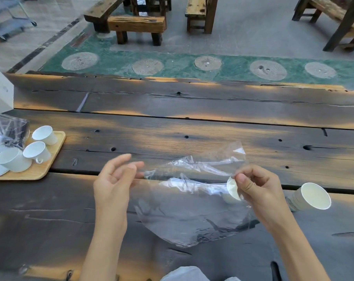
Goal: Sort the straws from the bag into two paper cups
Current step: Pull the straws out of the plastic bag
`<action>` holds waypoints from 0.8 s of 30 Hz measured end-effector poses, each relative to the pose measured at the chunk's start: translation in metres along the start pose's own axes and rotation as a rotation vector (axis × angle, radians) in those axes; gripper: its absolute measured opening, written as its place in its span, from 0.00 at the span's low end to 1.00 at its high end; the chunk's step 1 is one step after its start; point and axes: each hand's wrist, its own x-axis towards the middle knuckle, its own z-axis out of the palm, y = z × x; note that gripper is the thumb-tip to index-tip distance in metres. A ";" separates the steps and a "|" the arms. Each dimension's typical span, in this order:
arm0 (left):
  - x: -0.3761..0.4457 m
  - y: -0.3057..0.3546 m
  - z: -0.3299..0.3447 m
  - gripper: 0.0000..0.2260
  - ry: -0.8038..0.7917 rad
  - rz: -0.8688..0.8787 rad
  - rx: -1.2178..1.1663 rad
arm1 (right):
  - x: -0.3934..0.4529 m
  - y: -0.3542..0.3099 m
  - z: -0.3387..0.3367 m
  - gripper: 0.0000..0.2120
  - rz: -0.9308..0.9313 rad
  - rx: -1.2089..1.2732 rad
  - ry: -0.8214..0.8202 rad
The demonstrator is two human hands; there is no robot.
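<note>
Head view: wooden table [192,122] bears a clear plastic bag [192,209], limp, pinched at its upper edge by the right hand [259,189]; left hand [115,179] released, fingers spread beside the opposite edge. No straws discernible. Paper cup [312,196] lies outboard of the pinch, another [232,188] behind it. Advise gripping both edges to open the mouth.

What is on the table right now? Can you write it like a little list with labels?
table: dark wooden planks
left hand: open, fingertips beside the bag's left edge; contact unclear
right hand: pinching the clear plastic bag at its right edge
bag: crumpled, see-through; no straws can be made out
paper cup: one on its side to the right, mouth facing the camera
second paper cup: partly hidden behind the right hand
wooden tray: far left, carrying white cups with handles
</note>
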 end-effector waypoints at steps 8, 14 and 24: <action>0.014 -0.011 0.012 0.14 -0.233 0.765 0.789 | 0.000 0.000 0.010 0.14 -0.044 0.004 -0.051; 0.018 -0.012 0.024 0.10 -0.275 0.783 0.739 | -0.003 0.000 0.008 0.20 -0.019 -0.006 -0.071; 0.010 -0.004 0.023 0.10 -0.290 0.395 0.501 | -0.009 0.005 0.010 0.27 0.004 -0.011 -0.078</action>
